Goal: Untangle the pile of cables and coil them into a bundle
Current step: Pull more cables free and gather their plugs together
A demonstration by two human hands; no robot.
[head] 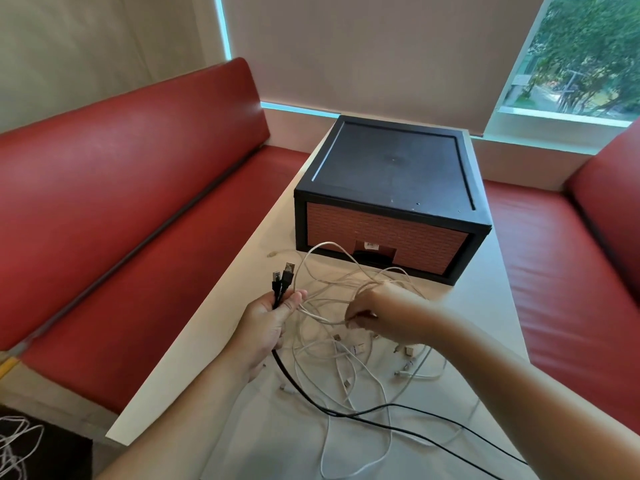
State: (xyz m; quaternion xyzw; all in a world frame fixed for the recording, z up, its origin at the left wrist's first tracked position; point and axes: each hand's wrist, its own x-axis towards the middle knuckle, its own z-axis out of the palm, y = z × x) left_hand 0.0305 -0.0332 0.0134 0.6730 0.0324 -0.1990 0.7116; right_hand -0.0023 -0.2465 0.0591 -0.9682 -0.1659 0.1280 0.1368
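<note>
A loose tangle of white cables lies on the white table, with several small plugs showing among the loops. A black cable runs from my left hand across the table to the lower right. My left hand grips two black USB plug ends, held upright, along with a white cable. My right hand pinches a white cable loop that is raised above the pile.
A black storage box with a brick-pattern drawer front stands on the table just behind the cables. Red bench seats flank the table on both sides. More white cable lies on a dark surface at the lower left.
</note>
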